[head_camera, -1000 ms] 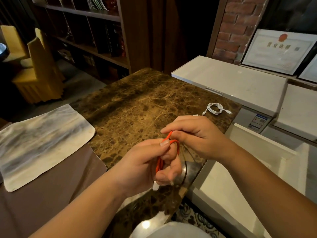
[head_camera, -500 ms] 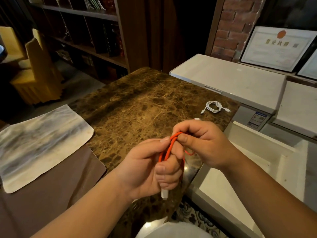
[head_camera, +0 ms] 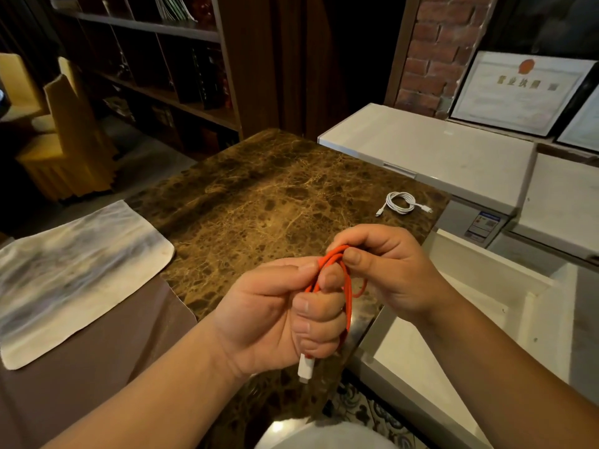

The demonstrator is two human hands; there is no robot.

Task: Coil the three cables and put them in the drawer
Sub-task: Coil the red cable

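Observation:
An orange cable [head_camera: 348, 296] is bunched in loops between both hands above the near right corner of the brown marble table [head_camera: 259, 202]. My left hand [head_camera: 282, 312] is closed around the loops, and a white plug [head_camera: 305, 367] hangs below its fingers. My right hand [head_camera: 385, 267] pinches the top of the loops with thumb and fingers. A white cable [head_camera: 402, 204] lies coiled on the table near its far right edge. The open white drawer [head_camera: 505, 286] sits to the right, below table height. No third cable shows.
A grey-white cloth [head_camera: 71, 270] lies on a brown mat at the left. White cabinet tops [head_camera: 431, 150] stand behind the drawer, with framed certificates [head_camera: 518, 92] against the wall. Dark shelves and yellow chairs are at the far left.
Both hands have risen slightly with the orange cable. More loops are gathered in the left hand, and the white plug now hangs further below its fingers.

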